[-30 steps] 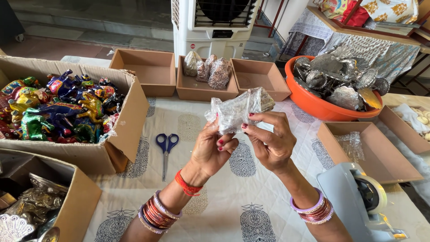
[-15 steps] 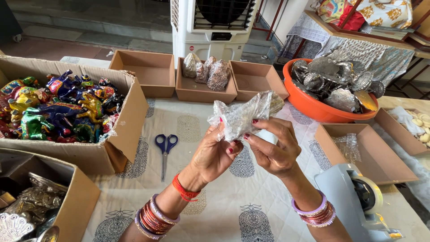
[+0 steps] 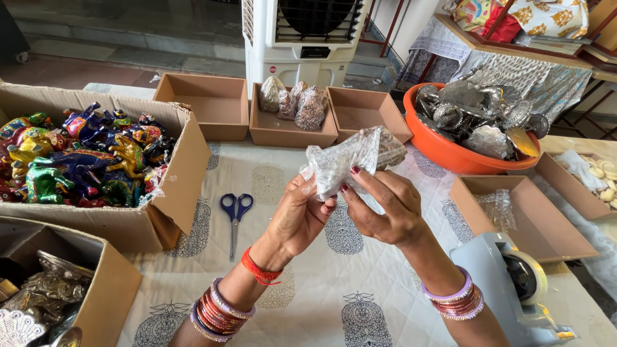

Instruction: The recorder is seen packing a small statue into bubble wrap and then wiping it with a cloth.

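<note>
Both hands hold up a small silvery ornament wrapped in clear plastic (image 3: 355, 157) above the middle of the table. My left hand (image 3: 301, 215) pinches the loose plastic at the packet's left end, palm turned toward me. My right hand (image 3: 384, 204) grips the packet from below and the right, fingertips pressed into the plastic. Blue-handled scissors (image 3: 235, 212) lie shut on the printed tablecloth (image 3: 321, 302) left of my left wrist.
A big carton of colourful animal figurines (image 3: 90, 160) sits left. Three shallow cardboard trays line the back; the middle one (image 3: 292, 128) holds wrapped packets. An orange bowl (image 3: 450, 151) of silver ornaments, another tray (image 3: 520, 222) and a tape dispenser (image 3: 514, 283) stand right.
The wrapped packet has been turned and drawn a little lower and closer. My left hand has shifted from supporting its underside to pinching the plastic at its left end.
</note>
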